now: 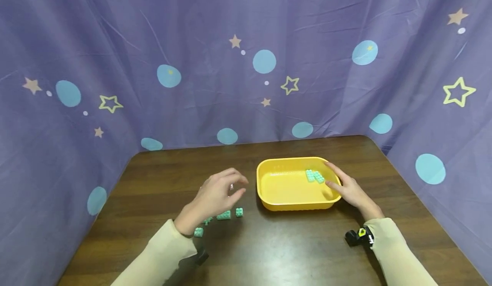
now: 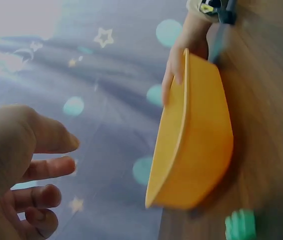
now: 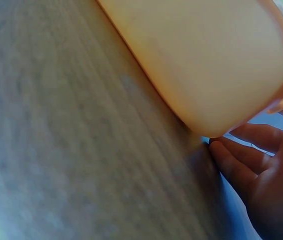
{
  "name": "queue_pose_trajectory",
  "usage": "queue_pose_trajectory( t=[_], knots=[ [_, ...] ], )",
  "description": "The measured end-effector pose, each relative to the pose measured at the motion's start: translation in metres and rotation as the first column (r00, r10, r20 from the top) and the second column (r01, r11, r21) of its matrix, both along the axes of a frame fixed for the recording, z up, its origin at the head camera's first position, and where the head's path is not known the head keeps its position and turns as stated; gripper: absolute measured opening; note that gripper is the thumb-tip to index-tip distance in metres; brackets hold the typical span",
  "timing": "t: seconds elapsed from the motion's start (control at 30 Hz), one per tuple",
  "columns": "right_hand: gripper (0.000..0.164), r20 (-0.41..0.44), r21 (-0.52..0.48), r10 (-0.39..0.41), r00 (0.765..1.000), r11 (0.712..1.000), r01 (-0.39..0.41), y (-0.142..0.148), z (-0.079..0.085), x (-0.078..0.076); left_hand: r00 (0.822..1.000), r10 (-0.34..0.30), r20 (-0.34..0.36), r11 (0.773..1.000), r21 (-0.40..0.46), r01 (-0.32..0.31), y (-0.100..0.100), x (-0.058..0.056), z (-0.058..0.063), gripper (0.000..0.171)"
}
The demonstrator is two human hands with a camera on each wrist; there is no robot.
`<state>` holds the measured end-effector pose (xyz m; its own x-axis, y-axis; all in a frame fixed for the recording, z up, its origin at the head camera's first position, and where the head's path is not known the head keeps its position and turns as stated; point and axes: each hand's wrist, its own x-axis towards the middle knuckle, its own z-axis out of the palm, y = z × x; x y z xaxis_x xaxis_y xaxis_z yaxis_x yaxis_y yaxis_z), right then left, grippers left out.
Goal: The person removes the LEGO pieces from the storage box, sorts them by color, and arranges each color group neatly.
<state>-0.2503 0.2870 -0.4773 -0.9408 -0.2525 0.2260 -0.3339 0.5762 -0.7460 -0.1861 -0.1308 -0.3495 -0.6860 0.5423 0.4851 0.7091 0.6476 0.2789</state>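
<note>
My left hand point(image 1: 219, 192) hovers above the table, left of the yellow plastic bin point(image 1: 296, 206). Its fingers are loosely bent and apart from the thumb; in the left wrist view nothing lies between thumb and fingers point(image 2: 46, 169). On the bin's right end, my right hand point(image 1: 351, 192) grips the rim, thumb over the inner side and other fingers point(image 3: 236, 165) outside against the wall. Inside the bin, toward the right, lie two mint-green toy bricks point(image 1: 314, 176). Below the left hand, several more green bricks point(image 1: 224, 215) lie on the table, some partly hidden by the wrist.
The brown wooden table point(image 1: 292, 247) runs back to a purple curtain point(image 1: 200, 55) with stars and blue dots, which also hangs along both sides. One small green brick point(image 1: 239, 212) lies between the left hand and the bin. Wrist cameras point(image 1: 359, 236) stick out from the sleeves.
</note>
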Motion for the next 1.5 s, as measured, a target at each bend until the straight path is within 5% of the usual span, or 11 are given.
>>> queue_pose_trajectory(
  t=[0.27, 0.67, 1.1, 1.5],
  knots=[
    [0.063, -0.001, -0.028, -0.002, 1.0, 1.0, 0.002, -0.003, 0.0, 0.0, 0.996, -0.057, 0.068, 0.997, -0.05, 0.06, 0.069, -0.044, 0.002, 0.017],
    [0.063, -0.007, -0.016, -0.026, 1.0, 1.0, 0.026, 0.002, -0.002, 0.002, 0.978, 0.026, 0.206, 0.98, -0.198, 0.016, 0.146, -0.096, -0.021, 0.03],
    [0.063, 0.005, -0.037, -0.018, 1.0, 0.999, 0.018, 0.004, -0.004, 0.002, 0.956, 0.105, 0.273, 0.919, -0.393, 0.011, 0.2, -0.115, -0.062, 0.046],
    [0.063, -0.018, -0.031, 0.001, 1.0, 1.0, -0.002, 0.001, 0.0, -0.001, 0.957, 0.138, 0.256, 0.902, -0.432, -0.014, 0.206, -0.121, -0.076, 0.051]
  ],
)
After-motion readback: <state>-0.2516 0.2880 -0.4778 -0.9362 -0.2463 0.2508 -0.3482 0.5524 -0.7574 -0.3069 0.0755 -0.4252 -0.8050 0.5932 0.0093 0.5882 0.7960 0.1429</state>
